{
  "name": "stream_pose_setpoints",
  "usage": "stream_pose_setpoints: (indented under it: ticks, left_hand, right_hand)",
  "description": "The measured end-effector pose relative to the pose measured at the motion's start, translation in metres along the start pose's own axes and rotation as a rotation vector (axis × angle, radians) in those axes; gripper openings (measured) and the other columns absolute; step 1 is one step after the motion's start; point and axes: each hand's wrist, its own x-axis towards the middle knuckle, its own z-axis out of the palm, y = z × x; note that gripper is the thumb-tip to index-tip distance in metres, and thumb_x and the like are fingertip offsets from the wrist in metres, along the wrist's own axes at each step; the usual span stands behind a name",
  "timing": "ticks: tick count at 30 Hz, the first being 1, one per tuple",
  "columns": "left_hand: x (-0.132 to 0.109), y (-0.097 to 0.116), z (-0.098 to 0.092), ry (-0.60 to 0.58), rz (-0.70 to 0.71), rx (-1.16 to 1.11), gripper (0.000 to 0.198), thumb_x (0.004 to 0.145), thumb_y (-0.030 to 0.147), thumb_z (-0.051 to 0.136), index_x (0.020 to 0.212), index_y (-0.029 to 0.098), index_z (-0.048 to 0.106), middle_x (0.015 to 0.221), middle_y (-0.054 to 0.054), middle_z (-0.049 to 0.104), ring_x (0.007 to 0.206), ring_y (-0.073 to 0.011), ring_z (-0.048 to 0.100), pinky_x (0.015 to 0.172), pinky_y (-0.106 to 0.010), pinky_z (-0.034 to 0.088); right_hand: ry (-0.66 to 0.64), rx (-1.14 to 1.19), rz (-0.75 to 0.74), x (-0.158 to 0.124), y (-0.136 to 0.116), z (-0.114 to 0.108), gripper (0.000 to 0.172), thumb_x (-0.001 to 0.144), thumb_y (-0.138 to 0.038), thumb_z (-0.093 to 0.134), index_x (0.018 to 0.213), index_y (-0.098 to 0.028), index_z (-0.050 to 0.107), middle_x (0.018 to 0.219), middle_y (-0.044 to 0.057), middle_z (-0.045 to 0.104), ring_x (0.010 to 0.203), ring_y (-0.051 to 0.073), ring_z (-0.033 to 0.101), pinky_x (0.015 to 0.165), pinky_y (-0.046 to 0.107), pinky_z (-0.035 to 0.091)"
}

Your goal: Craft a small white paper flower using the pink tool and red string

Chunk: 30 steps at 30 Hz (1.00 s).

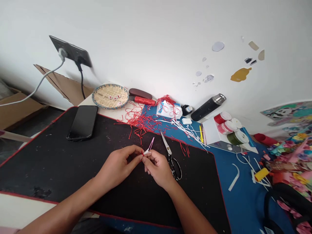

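Note:
Both hands meet over the black mat (48, 162). My left hand (119, 165) pinches a bit of red string (142, 153) between thumb and fingers. My right hand (158, 167) is closed round a small pink-and-white clip-like piece (149, 148) that sticks up toward the wall. The string end touches that piece. Black-handled scissors (170, 156) lie on the mat just right of my right hand. A heap of cut red strings (143, 122) lies beyond the hands.
A black phone (83, 122) lies at the mat's left rear, near a woven basket (110, 96). A red thread spool (144, 100), a black flask (207, 107), ribbon rolls (229, 128) and white strings (190, 130) sit at the back; colourful paper scraps (290, 159) crowd the right.

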Motion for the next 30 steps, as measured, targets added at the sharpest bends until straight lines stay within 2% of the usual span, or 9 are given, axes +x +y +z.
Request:
stream_pose_setpoints:
  ticks: [7,14,19,26,30]
  left_hand:
    - [0.002,0.002,-0.003,-0.005,-0.035,0.008,0.024,0.099,0.042,0.059,0.093,0.024,0.074,0.085,0.001,0.077,0.077,-0.0202,0.069,0.069,-0.028,0.046]
    - [0.005,0.001,-0.003,0.02,-0.089,-0.15,0.029,0.096,0.045,0.06,0.082,0.021,0.07,0.069,0.003,0.067,0.066,-0.0173,0.06,0.064,-0.027,0.043]
    - [0.008,-0.003,0.0,0.016,-0.123,-0.259,0.03,0.093,0.047,0.063,0.079,0.021,0.067,0.068,0.003,0.065,0.063,-0.0158,0.056,0.061,-0.026,0.043]
    - [0.011,-0.009,0.006,0.017,-0.192,-0.412,0.031,0.089,0.049,0.067,0.078,0.021,0.062,0.065,0.002,0.065,0.055,-0.0145,0.056,0.053,-0.025,0.046]
    - [0.012,-0.013,0.01,0.008,-0.225,-0.486,0.032,0.089,0.05,0.067,0.078,0.021,0.059,0.061,0.002,0.066,0.054,-0.016,0.061,0.05,-0.025,0.048]
  right_hand:
    - [0.01,-0.038,-0.028,-0.001,0.0,0.002,0.025,0.099,-0.042,0.063,0.091,-0.019,0.065,0.06,-0.005,0.056,0.052,0.011,0.051,0.053,0.023,0.039]
    - [0.017,-0.057,-0.037,-0.002,0.003,0.001,0.021,0.1,-0.038,0.062,0.089,-0.019,0.065,0.06,-0.005,0.056,0.052,0.011,0.051,0.053,0.023,0.039]
    - [0.026,-0.079,-0.051,-0.005,0.004,0.002,0.022,0.099,-0.038,0.062,0.09,-0.019,0.066,0.06,-0.005,0.055,0.052,0.012,0.052,0.053,0.023,0.039]
    - [0.08,-0.189,-0.136,-0.007,-0.004,0.003,0.022,0.097,-0.035,0.063,0.085,-0.018,0.07,0.056,-0.007,0.044,0.05,0.01,0.039,0.052,0.024,0.031]
    - [0.087,-0.226,-0.166,-0.007,-0.005,0.004,0.022,0.097,-0.033,0.062,0.081,-0.018,0.069,0.056,-0.008,0.041,0.051,0.01,0.036,0.052,0.024,0.029]
